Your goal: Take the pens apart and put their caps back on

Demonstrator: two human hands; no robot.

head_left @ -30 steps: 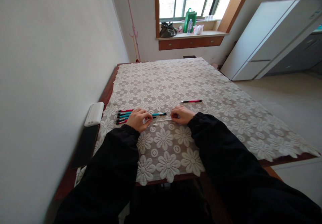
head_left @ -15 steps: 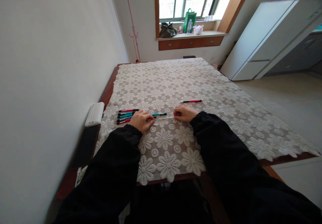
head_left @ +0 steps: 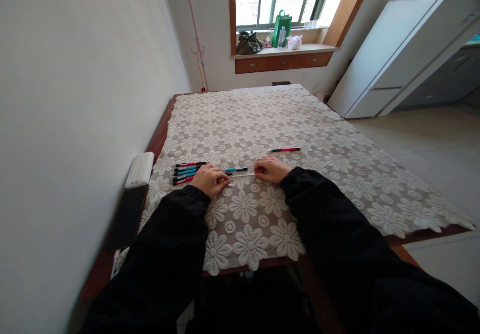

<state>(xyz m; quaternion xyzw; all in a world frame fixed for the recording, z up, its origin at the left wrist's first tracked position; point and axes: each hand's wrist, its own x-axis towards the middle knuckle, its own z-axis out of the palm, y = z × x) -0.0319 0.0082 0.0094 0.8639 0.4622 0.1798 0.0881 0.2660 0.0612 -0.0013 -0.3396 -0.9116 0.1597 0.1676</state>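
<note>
My left hand (head_left: pixel 210 179) and my right hand (head_left: pixel 270 168) rest on the lace tablecloth (head_left: pixel 262 124). A thin clear refill (head_left: pixel 243 175) runs between the pinched fingertips of both hands. Just beyond it lies a teal pen (head_left: pixel 237 170). Left of my left hand sits a bundle of several red and teal pens (head_left: pixel 185 171). A single red pen (head_left: pixel 285 150) lies beyond my right hand, apart from it.
A white power bank (head_left: pixel 139 170) and a dark flat slab (head_left: pixel 125 216) sit on the bare wooden table edge by the left wall. A window sill (head_left: pixel 285 50) with bags is far behind. A white cabinet (head_left: pixel 393 54) stands at the right.
Both hands have shifted slightly away from me with the thin refill still held between them. The pens on the cloth have not moved.
</note>
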